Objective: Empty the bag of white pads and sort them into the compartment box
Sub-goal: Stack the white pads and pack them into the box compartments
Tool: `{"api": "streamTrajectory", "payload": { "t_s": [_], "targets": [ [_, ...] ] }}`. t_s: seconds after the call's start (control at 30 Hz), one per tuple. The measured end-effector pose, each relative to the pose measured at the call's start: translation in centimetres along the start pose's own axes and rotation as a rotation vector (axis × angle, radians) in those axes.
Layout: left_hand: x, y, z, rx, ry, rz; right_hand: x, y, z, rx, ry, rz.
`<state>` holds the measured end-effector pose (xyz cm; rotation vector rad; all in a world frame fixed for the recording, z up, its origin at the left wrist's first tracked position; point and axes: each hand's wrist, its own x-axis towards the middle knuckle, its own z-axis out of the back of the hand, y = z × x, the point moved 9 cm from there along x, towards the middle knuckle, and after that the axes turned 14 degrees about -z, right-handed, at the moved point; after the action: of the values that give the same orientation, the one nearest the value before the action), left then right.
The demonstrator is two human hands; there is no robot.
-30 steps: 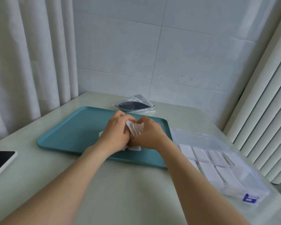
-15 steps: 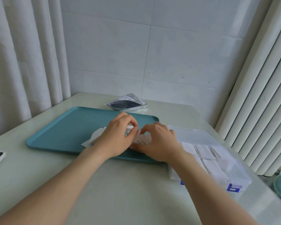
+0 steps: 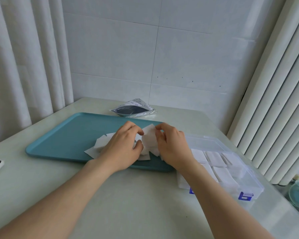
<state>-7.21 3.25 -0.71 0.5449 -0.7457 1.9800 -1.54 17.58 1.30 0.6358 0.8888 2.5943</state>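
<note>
At frame centre, the pads (image 3: 148,140) lie heaped on the right end of the tray (image 3: 64,137). The left hand (image 3: 123,145) pinches some between thumb and forefinger, and the right hand (image 3: 173,145) pinches one pad's upper edge. The box (image 3: 245,176), lower right, holds more. The bag (image 3: 133,110) lies above the tray.

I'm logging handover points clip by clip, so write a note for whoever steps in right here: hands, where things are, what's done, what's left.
Left hand: on the pile of pads on the tray, pinching some.
Right hand: pinching pads from the same pile.
Bag: lies on the table behind the tray, apparently emptied.
Box: open, right of the tray; several compartments hold pads.
Done: bag emptied, part of the sorting.
Left: move the pile on the tray into the box.
</note>
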Motion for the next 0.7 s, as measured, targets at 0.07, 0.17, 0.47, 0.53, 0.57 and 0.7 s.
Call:
{"api": "streamTrajectory", "payload": {
  "t_s": [0.07, 0.17, 0.47, 0.53, 0.57, 0.7],
  "targets": [
    [0.0, 0.0, 0.3, 0.015, -0.023, 0.0, 0.0, -0.1, 0.4, 0.032, -0.012, -0.025],
    [-0.1, -0.3, 0.0, 0.011, 0.002, -0.021, 0.0, -0.1, 0.5, 0.021, -0.023, -0.068],
    [-0.1, -1.3, 0.5, 0.004, -0.091, -0.043, 0.0, -1.1, 1.7, 0.445, -0.011, -0.257],
    [0.0, -1.4, 0.7, -0.011, -0.12, -0.048, 0.0, -1.2, 1.7, 0.516, -0.008, -0.269],
    [0.0, -1.4, 0.6, -0.007, -0.117, -0.055, -0.1, -1.2, 1.6, 0.532, 0.003, -0.269],
    [0.0, -1.7, 0.4, 0.005, -0.089, -0.077, -0.1, -0.8, 1.2, 0.521, 0.035, -0.223]
  ]
}}
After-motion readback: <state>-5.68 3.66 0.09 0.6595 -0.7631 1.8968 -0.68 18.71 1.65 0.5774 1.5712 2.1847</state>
